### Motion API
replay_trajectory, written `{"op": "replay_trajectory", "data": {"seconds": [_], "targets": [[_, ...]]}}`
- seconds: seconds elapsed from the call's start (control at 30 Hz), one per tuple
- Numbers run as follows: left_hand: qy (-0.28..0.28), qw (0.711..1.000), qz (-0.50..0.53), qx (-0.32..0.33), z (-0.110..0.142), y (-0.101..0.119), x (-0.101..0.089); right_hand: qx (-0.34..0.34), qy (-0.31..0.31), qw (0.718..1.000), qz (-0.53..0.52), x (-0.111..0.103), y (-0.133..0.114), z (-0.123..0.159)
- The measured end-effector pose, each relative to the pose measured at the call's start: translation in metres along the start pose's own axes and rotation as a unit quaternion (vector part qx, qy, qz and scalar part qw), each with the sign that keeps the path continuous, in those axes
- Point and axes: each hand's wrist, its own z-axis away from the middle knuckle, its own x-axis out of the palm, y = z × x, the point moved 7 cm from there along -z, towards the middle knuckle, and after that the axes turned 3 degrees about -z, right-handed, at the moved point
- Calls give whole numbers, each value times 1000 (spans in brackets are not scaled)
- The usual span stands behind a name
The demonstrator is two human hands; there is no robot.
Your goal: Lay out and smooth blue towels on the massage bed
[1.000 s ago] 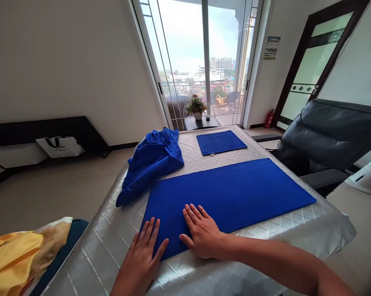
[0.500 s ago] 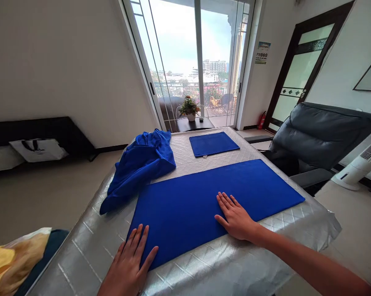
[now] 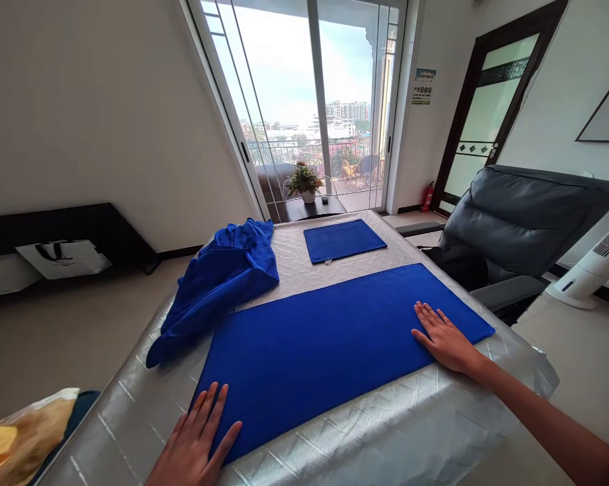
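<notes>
The left grip point(image 3: 196, 435) and right grip point(image 3: 443, 341) lie spread flat on a blue towel point(image 3: 325, 344), its long axis rising from lower left to right.

1. Two stacked wall notices point(image 3: 423, 86): upper blue-headed, lower with a row of red prohibition circles; wording too small to read.
2. White tote bag point(image 3: 64, 260): black marking, not legible.
3. Small blue mat point(image 3: 343, 241): white tag point(image 3: 328, 262), unreadable.

Bright daylight through balcony door point(image 3: 294, 101) far beyond right hand point(image 3: 446, 341); soft glare on quilted silver cover point(image 3: 365, 432) just below it; walls point(image 3: 82, 115) bow toward frame edges.
</notes>
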Motion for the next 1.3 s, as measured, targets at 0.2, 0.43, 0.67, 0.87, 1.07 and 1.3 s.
{"op": "replay_trajectory", "data": {"seconds": [0.2, 0.43, 0.67, 0.87, 1.07, 1.3], "targets": [[18, 1000, 4, -2, -1, -8, 1, 60, 27, 998, 11, -7, 78, -3], [-1, 1000, -6, -5, 6, -15, -4, 57, 72, 996, 4, -3, 100, 0], [-17, 998, 14, -64, 10, -21, -17, 44, 93, 995, 3, 6, 105, 2], [-46, 996, 41, -66, -59, -17, -59, 38, 101, 994, -12, 18, 121, 2], [36, 996, 49, -59, -142, -2, -92, 27, 99, 994, -24, 24, 132, 1], [116, 989, 21, -91, -149, -9, -78, 6, 106, 994, -31, 12, 128, 3]]}}
